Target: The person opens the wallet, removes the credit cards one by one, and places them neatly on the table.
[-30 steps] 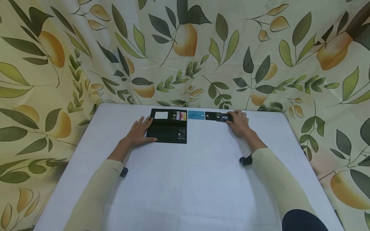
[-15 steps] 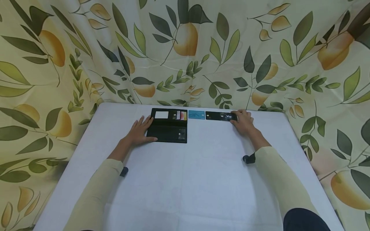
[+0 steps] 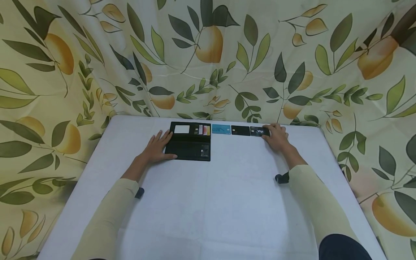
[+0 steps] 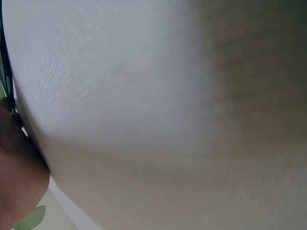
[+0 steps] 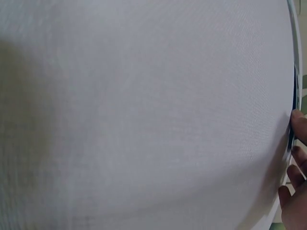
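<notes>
An open black wallet [image 3: 190, 141] lies at the far side of the white table [image 3: 208, 202], with a white card and several coloured cards in its upper half. My left hand [image 3: 158, 145] rests flat on its left edge, fingers straight. To the right of the wallet lie a blue card [image 3: 221, 129], a black card [image 3: 240, 130] and a black VIP card [image 3: 259, 131] in a row. My right hand [image 3: 275, 135] pinches the VIP card's right end. The right wrist view shows only fingertips [image 5: 293, 189] and a dark card edge [image 5: 292, 129].
A cloth backdrop [image 3: 208, 54] printed with leaves and fruit hangs right behind the table's far edge and wraps both sides. Both wrist views are filled mostly by the white tabletop [image 4: 158, 105]. A small black wrist camera sits at each sleeve cuff.
My right hand has drawn the VIP card to the right, off the black card it overlapped, so it now lies beside that card. The left hand and the wallet have not moved.
</notes>
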The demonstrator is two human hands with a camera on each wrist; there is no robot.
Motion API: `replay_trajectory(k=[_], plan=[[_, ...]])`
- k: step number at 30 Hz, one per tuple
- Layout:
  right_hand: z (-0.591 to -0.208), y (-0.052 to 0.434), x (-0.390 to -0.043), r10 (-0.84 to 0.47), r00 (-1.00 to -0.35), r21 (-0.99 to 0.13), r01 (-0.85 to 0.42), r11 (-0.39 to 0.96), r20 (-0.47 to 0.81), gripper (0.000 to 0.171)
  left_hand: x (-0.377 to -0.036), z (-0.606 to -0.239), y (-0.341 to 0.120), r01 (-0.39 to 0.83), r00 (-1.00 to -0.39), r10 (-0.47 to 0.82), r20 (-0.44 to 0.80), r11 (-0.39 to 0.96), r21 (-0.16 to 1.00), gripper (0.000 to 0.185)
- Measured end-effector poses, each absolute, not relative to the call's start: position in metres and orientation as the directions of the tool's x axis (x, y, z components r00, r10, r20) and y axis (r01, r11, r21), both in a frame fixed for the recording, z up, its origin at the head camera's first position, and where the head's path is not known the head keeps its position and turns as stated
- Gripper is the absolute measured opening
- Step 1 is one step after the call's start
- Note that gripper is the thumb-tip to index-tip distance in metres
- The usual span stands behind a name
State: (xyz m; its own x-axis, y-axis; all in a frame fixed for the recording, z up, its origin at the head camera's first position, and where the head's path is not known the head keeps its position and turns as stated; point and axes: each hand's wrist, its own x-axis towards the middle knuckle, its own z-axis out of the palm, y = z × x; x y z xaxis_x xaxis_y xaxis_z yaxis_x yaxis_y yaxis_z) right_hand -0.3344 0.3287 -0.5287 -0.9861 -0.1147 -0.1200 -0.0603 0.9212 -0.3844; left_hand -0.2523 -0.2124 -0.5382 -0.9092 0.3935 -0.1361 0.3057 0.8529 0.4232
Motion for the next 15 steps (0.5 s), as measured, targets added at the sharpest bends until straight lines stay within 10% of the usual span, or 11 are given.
replay_trajectory(k=[15], plan=[[-0.5313, 0.3272, -0.3307, -0.107, -0.989, -0.403, -0.056, 0.914, -0.106, 0.057, -0.2527, -0.5383, -0.2126, 0.303, -0.910, 0.393, -0.134, 0.849, 0.432, 0.110]])
